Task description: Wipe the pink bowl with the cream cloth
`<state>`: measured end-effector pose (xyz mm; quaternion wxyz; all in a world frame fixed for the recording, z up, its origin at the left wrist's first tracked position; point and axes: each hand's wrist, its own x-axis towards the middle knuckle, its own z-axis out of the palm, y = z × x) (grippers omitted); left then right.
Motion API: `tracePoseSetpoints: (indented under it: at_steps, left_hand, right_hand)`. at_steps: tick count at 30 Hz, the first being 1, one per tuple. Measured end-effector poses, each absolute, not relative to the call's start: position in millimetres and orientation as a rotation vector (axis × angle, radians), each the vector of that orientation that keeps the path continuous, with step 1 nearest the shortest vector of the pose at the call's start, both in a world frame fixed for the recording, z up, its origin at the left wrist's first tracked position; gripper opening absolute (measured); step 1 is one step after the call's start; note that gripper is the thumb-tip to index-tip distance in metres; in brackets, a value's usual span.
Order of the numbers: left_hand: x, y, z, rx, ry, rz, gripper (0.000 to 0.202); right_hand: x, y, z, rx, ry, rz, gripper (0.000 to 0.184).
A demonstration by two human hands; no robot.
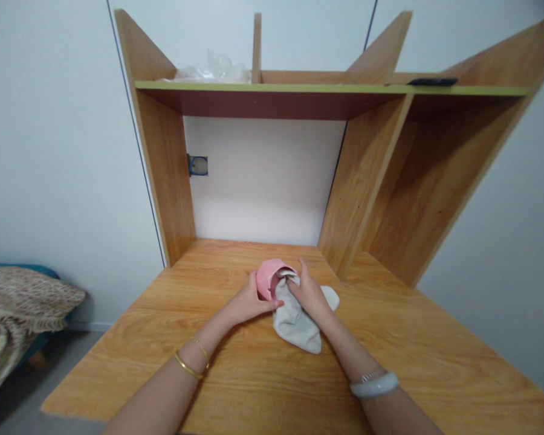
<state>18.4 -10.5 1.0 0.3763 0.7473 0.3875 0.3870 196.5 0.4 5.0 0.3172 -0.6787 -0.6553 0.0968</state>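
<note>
A pink faceted container is tilted over the wooden desk, with its opening turned toward the right. My left hand is closed around its left side, and the thumb reaches across the front. At the opening, my right hand grips a light grey cloth, with its fingers partly at the rim. The cloth hangs down in folds below the hand. A pale rounded piece shows behind my right wrist; whether it belongs to the cloth, I cannot tell. The container's inside is mostly hidden.
The wooden desk carries a shelf unit at its back. Clear plastic wrapping and a flat black object lie on the upper shelf. A fringed blanket covers a blue seat at the left.
</note>
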Motion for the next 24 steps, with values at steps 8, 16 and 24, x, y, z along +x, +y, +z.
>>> tracePoseSetpoints:
  at_steps: [8, 16, 24]
  left_hand:
    - [18.8, -9.3, -0.6, 1.913, 0.998, 1.054, 0.078]
    - [20.0, -9.5, 1.6, 1.886, 1.029, 1.066, 0.078]
    - [20.6, -18.2, 12.2, 2.018, 1.159, 1.006, 0.079]
  right_hand:
    - [191.2, -7.5, 15.8, -1.947, -1.725, 0.239, 0.069]
    - [189.0, -5.9, 13.9, -2.041, -1.705, 0.306, 0.090]
    - [194.5, 2.0, 7.0, -1.968, -1.652, 0.302, 0.082]
